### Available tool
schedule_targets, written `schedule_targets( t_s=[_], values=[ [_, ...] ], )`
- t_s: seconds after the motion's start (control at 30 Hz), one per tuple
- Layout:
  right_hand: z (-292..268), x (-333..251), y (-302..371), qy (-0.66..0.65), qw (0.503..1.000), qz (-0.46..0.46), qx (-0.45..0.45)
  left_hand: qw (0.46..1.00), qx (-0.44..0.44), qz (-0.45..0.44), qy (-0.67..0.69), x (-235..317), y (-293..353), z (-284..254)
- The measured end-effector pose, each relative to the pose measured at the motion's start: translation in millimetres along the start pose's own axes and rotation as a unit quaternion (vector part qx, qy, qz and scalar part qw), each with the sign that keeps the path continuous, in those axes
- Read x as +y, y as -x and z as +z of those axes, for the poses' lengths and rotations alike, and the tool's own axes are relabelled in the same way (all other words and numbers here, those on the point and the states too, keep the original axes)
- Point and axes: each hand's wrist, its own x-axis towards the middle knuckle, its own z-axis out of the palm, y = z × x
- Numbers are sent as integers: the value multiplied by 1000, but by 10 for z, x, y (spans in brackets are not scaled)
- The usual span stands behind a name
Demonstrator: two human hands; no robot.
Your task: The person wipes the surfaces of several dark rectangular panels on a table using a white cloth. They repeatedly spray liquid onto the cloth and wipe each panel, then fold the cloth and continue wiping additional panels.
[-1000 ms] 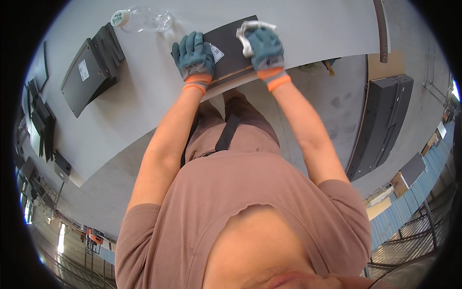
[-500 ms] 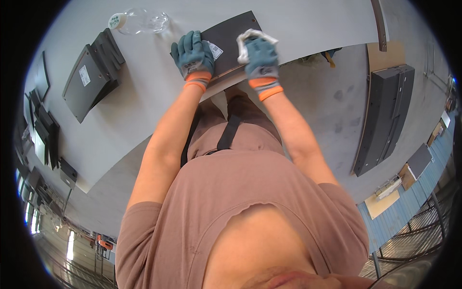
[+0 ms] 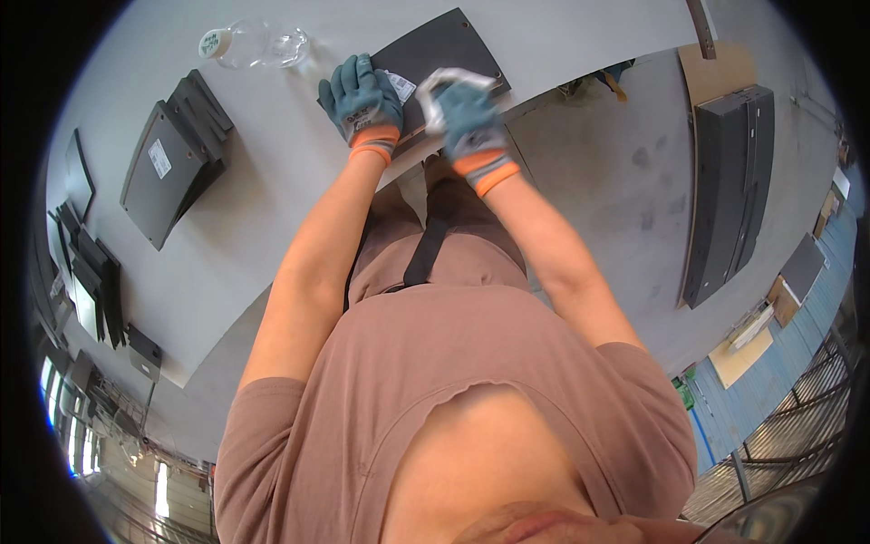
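A dark grey panel [image 3: 435, 47] with small holes near its right end lies on the light table [image 3: 272, 181] in front of me. My left hand [image 3: 361, 98], in a grey-green work glove with an orange cuff, rests flat on the panel's left end, fingers stretched out, beside a white label [image 3: 400, 86]. My right hand [image 3: 467, 113], gloved the same way and a little blurred, grips a white cloth [image 3: 431, 102] against the panel's near right part. Part of the cloth is hidden under the fingers.
A clear plastic bottle [image 3: 263, 45] with a white cap lies at the far left. Stacked dark panels [image 3: 163, 172] stand below it, with more panels [image 3: 91, 272] at the left rim. On the right, long dark panels [image 3: 729, 195] rest on brown cardboard [image 3: 716, 71].
My right hand has moved left across the panel with the cloth, toward my left hand. The left hand stays on the panel's left end. The whole view has shifted slightly.
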Motion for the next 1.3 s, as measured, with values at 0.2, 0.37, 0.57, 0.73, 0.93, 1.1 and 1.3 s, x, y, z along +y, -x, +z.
schedule_targets(
  t_s=[0.2,0.37,0.57,0.73,0.93,1.1,1.3],
  values=[
    [-316,62,-202,-220,972,75,26,1000,8,-11,18,3,11,-33],
    [-269,432,-163,-296,914,261,94,1000,-2,-2,24,25,7,-20],
    [-129,-150,41,-201,972,60,110,1000,6,-9,10,-49,26,5],
    [-77,529,-165,-281,930,191,137,1000,6,10,13,44,5,15],
    [-64,-245,-61,-88,981,171,11,1000,12,-9,3,1,5,9],
    [154,-26,-172,-197,972,132,-5,1000,14,-2,10,-1,6,13],
    [-76,535,-386,-27,970,237,54,1000,7,-1,9,43,-4,18]
  ],
)
